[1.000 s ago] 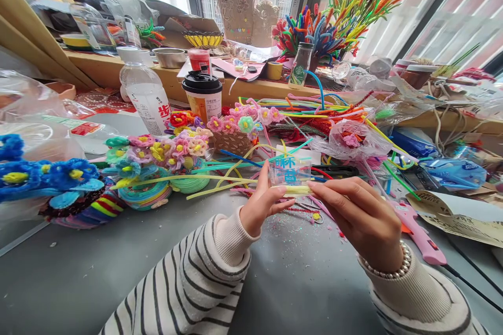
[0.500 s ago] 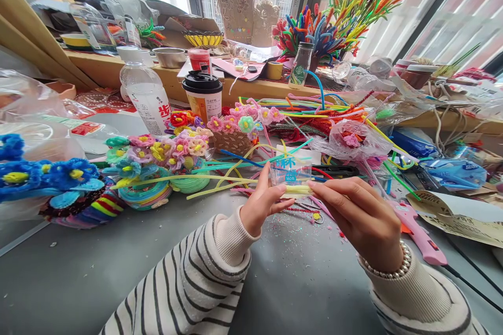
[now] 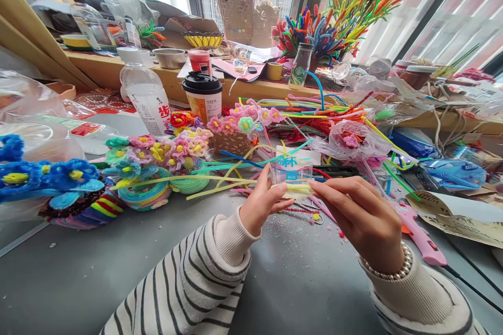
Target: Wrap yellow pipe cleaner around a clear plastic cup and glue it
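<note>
Between my hands is a small clear plastic cup (image 3: 301,171) with blue print, and pale yellow pipe cleaners (image 3: 296,189) run around its lower part. My left hand (image 3: 263,200) grips the cup from the left, its thumb on the yellow band. From the right, my right hand (image 3: 359,214) pinches the yellow pipe cleaner against the cup with thumb and fingertips. Long yellow stems (image 3: 220,181) stretch out to the left beyond my left hand. The fingers behind the cup are hidden.
Left stand pipe-cleaner flower pots (image 3: 143,196), a water bottle (image 3: 143,94) and a lidded paper cup (image 3: 203,99). A pink glue gun (image 3: 422,238) with a cord lies on the right. Loose pipe cleaners (image 3: 314,110) are heaped behind my hands, and glitter dots the grey table (image 3: 291,293).
The clear cup has turned a little between my fingers, so its blue print sits differently. Both hands stay nearly in the same place.
</note>
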Available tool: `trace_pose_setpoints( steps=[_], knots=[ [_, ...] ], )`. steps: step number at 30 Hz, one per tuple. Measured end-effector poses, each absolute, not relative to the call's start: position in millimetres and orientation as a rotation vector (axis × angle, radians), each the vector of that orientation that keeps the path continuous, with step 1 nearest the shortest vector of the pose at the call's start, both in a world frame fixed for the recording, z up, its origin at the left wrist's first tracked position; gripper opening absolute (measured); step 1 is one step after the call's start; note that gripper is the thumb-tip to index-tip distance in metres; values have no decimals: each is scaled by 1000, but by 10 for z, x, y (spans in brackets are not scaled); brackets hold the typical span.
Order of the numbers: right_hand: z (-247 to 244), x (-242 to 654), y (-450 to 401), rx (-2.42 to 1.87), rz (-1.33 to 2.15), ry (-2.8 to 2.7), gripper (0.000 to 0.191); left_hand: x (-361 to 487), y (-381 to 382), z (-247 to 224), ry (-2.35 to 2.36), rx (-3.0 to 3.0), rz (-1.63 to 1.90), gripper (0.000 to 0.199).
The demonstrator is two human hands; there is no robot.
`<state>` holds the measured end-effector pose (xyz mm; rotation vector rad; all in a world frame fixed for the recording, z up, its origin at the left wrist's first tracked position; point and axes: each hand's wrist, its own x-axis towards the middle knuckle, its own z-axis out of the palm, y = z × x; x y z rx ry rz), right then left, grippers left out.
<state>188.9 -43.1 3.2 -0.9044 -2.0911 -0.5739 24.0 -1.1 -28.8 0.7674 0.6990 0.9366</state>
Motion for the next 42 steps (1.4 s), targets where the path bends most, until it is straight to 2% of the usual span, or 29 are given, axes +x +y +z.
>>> trace_pose_setpoints(
  steps=[12, 21, 42],
  knots=[
    [99, 1869, -458, -955, -533, -2022, 36, 215, -2, -259, 664, 783, 960, 85],
    [142, 1880, -467, -988, -469, -1952, 26, 196, -5, -218, 616, 805, 963, 85],
    [208, 1905, -538, -823, -320, -1956, 44, 129, -80, -126, 461, 834, 974, 80]
  ],
)
